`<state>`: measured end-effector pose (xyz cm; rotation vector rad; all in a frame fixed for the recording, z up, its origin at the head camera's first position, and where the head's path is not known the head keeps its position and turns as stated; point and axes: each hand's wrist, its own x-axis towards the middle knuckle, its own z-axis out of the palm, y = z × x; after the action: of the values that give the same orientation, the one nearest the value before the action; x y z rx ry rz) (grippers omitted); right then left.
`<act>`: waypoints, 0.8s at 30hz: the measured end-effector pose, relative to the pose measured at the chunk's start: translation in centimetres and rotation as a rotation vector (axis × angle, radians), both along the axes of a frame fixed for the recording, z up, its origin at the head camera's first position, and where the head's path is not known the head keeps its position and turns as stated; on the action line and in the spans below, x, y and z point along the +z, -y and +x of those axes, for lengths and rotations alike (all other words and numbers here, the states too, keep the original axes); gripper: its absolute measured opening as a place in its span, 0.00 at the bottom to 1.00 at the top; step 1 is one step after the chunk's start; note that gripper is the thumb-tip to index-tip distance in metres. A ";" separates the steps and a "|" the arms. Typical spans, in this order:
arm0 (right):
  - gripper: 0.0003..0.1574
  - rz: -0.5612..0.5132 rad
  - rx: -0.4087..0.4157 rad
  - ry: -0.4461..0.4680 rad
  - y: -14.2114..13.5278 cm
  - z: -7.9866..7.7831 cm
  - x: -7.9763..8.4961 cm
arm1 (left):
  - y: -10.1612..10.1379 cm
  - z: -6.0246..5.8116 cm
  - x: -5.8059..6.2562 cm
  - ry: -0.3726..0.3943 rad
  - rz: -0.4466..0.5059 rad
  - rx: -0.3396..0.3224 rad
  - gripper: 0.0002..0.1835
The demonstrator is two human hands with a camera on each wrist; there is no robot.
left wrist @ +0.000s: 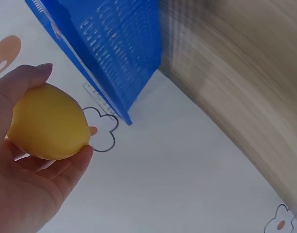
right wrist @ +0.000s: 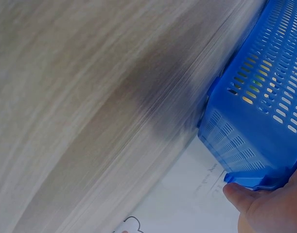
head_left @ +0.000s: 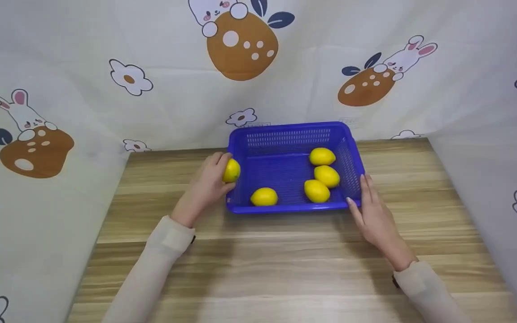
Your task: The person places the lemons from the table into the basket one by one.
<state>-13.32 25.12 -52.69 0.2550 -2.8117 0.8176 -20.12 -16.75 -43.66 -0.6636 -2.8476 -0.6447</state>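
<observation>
A yellow lemon [left wrist: 50,121] is in the grip of my left hand [head_left: 207,181], the thumb on one side of it and the fingers on the other. In the head view this hand is at the left rim of a blue plastic basket [head_left: 281,208], with the lemon overlapping that rim. My right hand [head_left: 377,217] rests against the basket's near right corner, fingers straight along the right side and thumb at the front rim. Inside the basket, one lemon [head_left: 264,197] lies near the front left; three more, including the middle lemon [head_left: 326,176], lie grouped at the right.
The basket stands on a wood-grain table [head_left: 276,264], near its back edge. A pale cloth [head_left: 303,98] printed with rabbits and flowers hangs behind and along both sides. In the right wrist view, slotted basket walls [right wrist: 265,97] rise beside the tabletop.
</observation>
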 end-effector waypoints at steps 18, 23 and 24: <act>0.46 0.009 -0.010 0.001 0.0 0.1 0.0 | -3.8 -3.1 -1.2 0.088 -0.166 -0.109 0.38; 0.47 0.014 -0.012 0.015 0.0 0.0 0.1 | -4.4 -3.9 -1.7 0.119 -0.203 -0.110 0.37; 0.47 0.013 -0.013 0.016 0.0 0.0 0.1 | -4.6 -4.1 -1.7 0.125 -0.210 -0.111 0.37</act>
<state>-13.29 25.12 -52.61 0.2329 -2.8317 0.8017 -24.23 -12.16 -45.39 -0.8473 -3.0403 -0.4177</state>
